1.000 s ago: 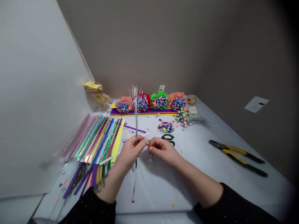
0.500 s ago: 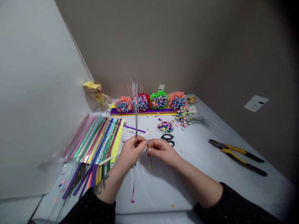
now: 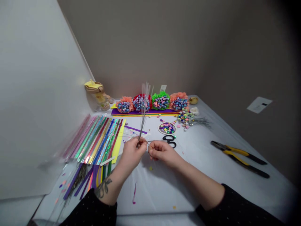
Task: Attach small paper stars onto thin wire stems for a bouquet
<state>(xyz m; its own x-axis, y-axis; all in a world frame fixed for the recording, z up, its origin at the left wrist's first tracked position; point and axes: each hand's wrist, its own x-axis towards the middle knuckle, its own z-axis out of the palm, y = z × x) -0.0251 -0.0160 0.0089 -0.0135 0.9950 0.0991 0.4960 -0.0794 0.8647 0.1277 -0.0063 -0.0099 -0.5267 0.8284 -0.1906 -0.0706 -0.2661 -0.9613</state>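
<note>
"What's on the right of the worktop [image 3: 199, 185]?"

"Pliers with yellow-and-black handles [image 3: 235, 151], lying well apart from the black-handled scissors [image 3: 168, 137]."

"And along the back?"

"Four tissue pom-poms [image 3: 161, 95] in orange, red, green and coral, packed with tiny paper stars, in a row on a purple strip [image 3: 162, 111]. A round dish [image 3: 159, 128] of stars sits in front."

"Left side?"

"Shiny foil paper strips [image 3: 101, 139] fanned out beside a white panel [image 3: 35, 94]."

Black sleeves [image 3: 91, 210], fine pale speckle throughout, cuffs ending about mid-forearm, dark-ink tattoo [image 3: 103, 188] on left forearm [image 3: 111, 185], left hand [image 3: 133, 155] and right hand [image 3: 163, 153] bare.
</note>
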